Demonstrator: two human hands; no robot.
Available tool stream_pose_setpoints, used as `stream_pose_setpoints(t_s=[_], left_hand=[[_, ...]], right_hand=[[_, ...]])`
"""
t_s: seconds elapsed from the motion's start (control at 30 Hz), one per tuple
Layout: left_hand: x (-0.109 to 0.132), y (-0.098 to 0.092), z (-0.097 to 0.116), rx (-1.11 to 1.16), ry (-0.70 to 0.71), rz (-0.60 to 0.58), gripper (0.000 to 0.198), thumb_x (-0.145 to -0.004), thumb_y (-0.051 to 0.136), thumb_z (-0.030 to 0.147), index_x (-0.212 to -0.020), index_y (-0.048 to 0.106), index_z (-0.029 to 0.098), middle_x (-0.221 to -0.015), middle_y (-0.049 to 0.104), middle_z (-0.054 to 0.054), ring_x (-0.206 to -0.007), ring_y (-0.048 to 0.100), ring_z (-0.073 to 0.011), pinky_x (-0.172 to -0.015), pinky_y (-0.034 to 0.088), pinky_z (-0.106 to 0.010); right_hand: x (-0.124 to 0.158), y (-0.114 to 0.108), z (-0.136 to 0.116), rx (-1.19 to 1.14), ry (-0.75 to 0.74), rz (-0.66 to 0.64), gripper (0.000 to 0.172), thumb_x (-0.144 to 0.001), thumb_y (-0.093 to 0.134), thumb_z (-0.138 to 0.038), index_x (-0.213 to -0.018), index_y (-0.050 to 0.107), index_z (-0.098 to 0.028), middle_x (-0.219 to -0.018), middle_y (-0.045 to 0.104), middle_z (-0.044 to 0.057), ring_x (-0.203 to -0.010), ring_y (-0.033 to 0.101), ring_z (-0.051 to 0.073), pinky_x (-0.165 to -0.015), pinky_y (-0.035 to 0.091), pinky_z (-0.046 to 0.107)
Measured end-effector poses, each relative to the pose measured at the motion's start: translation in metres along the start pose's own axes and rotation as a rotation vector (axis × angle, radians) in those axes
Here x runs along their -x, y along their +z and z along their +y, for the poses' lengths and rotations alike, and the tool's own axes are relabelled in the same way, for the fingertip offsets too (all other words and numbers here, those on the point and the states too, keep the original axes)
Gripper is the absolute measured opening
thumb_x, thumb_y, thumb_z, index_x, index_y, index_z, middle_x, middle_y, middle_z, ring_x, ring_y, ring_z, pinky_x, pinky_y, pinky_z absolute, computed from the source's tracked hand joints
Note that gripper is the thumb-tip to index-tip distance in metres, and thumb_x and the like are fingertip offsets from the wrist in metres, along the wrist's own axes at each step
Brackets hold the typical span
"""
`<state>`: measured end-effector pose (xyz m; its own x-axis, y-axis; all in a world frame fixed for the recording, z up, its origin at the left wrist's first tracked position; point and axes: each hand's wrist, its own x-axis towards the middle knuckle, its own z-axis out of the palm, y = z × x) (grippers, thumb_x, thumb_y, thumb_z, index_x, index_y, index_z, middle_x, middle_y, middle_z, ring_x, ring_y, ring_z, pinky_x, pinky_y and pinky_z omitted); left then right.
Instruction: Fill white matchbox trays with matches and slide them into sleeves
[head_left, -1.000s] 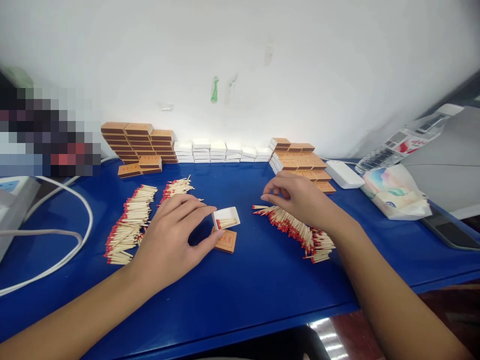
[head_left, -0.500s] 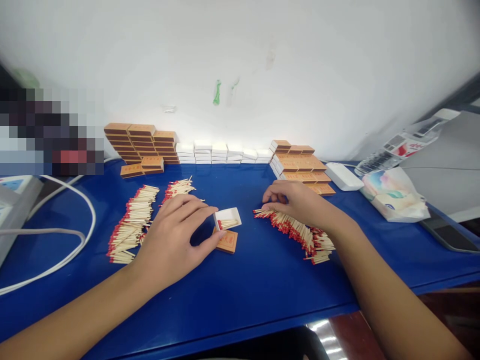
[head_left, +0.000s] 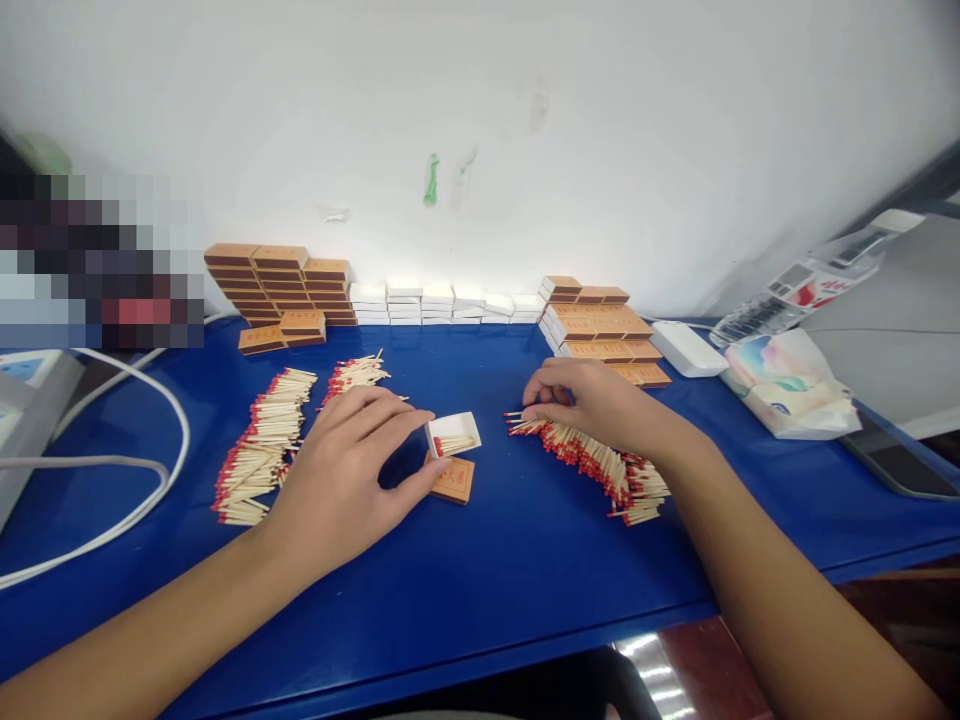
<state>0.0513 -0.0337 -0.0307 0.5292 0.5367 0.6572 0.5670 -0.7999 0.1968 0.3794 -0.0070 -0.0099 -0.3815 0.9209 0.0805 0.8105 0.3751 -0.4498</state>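
Observation:
My left hand [head_left: 356,460] grips a small white matchbox tray [head_left: 463,426] between thumb and fingers. Several red-tipped matches [head_left: 456,444] lie in that tray. Just below it an orange matchbox sleeve [head_left: 452,482] lies flat on the blue table [head_left: 480,580]. Over the left end of the right-hand match pile [head_left: 581,448], my right hand [head_left: 592,395] has its thumb and fingers pinched together on a match [head_left: 513,414], whose red head sticks out to the left. How many matches are in the pinch cannot be made out.
More match piles [head_left: 266,440] lie left of my left hand. Stacked matchboxes [head_left: 277,285], white trays [head_left: 435,305] and orange sleeves [head_left: 600,325] line the wall. At right are a white device [head_left: 688,348], a tissue pack [head_left: 787,385], a bottle [head_left: 814,280] and a phone [head_left: 904,460]; white cables [head_left: 184,430] loop at left.
At my right fingertips, a match head now stands slightly apart above the pile. My left hand and the tray stay almost in place; the whole view has shifted a little.

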Motion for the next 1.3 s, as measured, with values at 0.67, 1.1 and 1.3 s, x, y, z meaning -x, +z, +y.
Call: stream_pose_setpoints(t_s=[0.67, 1.1, 1.3], left_hand=[[0.000, 0.001, 0.000, -0.004, 0.011, -0.002, 0.020, -0.101, 0.077, 0.029, -0.118, 0.074, 0.018, -0.112, 0.081, -0.008, -0.109, 0.070, -0.0291, -0.101, 0.059, -0.050], [0.001, 0.002, -0.001, -0.007, 0.011, 0.000, 0.021, -0.100, 0.077, 0.029, -0.117, 0.075, 0.017, -0.112, 0.081, -0.009, -0.110, 0.070, -0.0300, -0.101, 0.060, -0.052], [0.001, 0.002, -0.001, -0.008, 0.016, 0.008, 0.021, -0.100, 0.077, 0.028, -0.118, 0.074, 0.018, -0.112, 0.081, -0.008, -0.109, 0.070, -0.0292, -0.101, 0.060, -0.050]], right_hand=[[-0.003, 0.006, -0.005, 0.003, -0.048, 0.044, 0.021, -0.102, 0.072, -0.038, -0.088, 0.075, -0.022, -0.084, 0.065, 0.003, -0.071, 0.056, 0.018, -0.066, 0.042, 0.032], [-0.007, 0.017, -0.004, -0.013, -0.069, 0.071, 0.020, -0.103, 0.072, -0.034, -0.087, 0.071, -0.022, -0.087, 0.064, 0.003, -0.074, 0.056, 0.018, -0.066, 0.041, 0.031], [-0.007, 0.021, -0.003, -0.011, -0.081, 0.093, 0.020, -0.106, 0.067, -0.034, -0.090, 0.066, -0.021, -0.092, 0.062, 0.003, -0.076, 0.057, 0.018, -0.069, 0.043, 0.032]])
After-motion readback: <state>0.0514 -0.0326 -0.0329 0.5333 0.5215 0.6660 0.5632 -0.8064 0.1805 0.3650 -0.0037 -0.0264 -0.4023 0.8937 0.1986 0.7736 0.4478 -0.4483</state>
